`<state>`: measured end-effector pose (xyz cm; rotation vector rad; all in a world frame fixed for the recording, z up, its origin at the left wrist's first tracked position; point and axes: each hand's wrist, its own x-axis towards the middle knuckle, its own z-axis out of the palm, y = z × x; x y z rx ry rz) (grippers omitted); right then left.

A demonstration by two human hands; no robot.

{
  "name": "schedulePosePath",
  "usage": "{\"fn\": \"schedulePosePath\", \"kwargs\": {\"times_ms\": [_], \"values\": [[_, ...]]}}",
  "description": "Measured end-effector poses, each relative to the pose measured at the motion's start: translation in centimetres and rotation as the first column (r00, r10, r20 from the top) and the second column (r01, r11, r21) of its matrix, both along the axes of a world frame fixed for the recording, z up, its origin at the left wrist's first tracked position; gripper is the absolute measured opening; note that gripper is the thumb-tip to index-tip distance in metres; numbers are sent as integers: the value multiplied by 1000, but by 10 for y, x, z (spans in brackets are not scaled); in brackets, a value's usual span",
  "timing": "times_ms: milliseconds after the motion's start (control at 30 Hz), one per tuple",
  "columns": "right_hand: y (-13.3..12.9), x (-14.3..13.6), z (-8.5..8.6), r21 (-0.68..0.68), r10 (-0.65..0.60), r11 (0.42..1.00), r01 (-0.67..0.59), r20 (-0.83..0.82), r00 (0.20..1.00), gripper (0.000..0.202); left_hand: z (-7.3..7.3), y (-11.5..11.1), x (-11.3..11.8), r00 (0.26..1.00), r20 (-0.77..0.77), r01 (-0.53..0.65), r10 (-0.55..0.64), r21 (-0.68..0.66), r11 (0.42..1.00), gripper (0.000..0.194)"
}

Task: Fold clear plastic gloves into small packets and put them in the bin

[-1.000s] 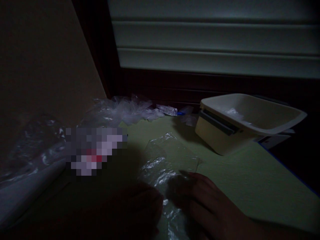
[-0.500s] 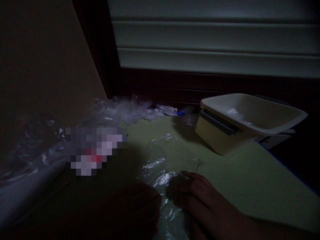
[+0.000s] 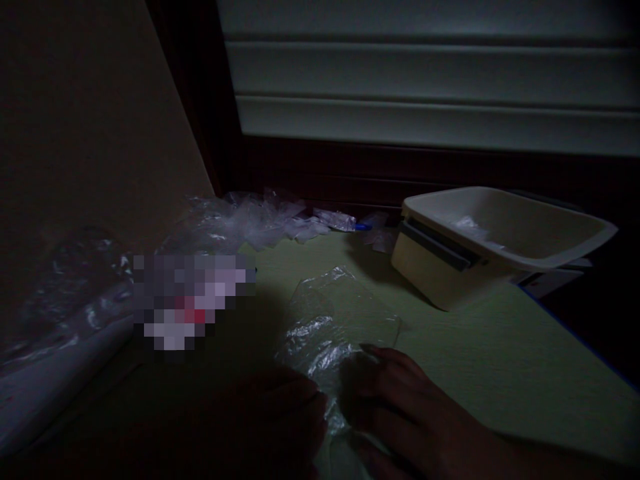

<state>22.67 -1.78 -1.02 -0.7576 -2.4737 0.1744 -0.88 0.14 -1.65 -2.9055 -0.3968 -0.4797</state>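
Note:
A clear plastic bag (image 3: pixel 320 327) lies flat and slightly wrinkled on the pale green tabletop, with shiny creases across it. On its left side rests my left hand (image 3: pixel 285 417), very dark, its fingers curled in against the film. My right hand (image 3: pixel 405 400) is at the bag's right side, fingers bent and closed on the plastic, thumb side low. Only a narrow strip of the bag shows between the two hands. Shadow hides most of the fingertips.
At the right stands a cream plastic bin (image 3: pixel 450 287) with grey handles and some clear film inside. Crumpled clear bags (image 3: pixel 250 220) lie along the back edge, near a small blue item (image 3: pixel 362 227). A white sheet or packet (image 3: pixel 65 373) and a blurred-out patch are at left.
My hands have drawn slightly closer together over the lower part of the bag, and the film between them has bunched a little. The bin and the loose bags have stayed put.

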Motion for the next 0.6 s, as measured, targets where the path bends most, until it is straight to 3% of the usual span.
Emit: {"fn": "schedulePosePath", "kwargs": {"times_ms": [133,367,500,600], "values": [[-2,1,0,-5,-17,1000,17,-9,1000,13,10,2,0,999,13,37,-37,-9,999,16],[-2,-1,9,-58,-69,996,69,13,998,19,17,9,1,993,-4,117,-117,6,993,18],[-2,-3,10,-94,-101,990,103,23,995,17,13,4,1,998,27,64,-64,-21,998,21],[-3,-3,7,-80,-130,988,130,-2,991,12,12,-2,1,991,136,3,3,-41,999,19]]}}
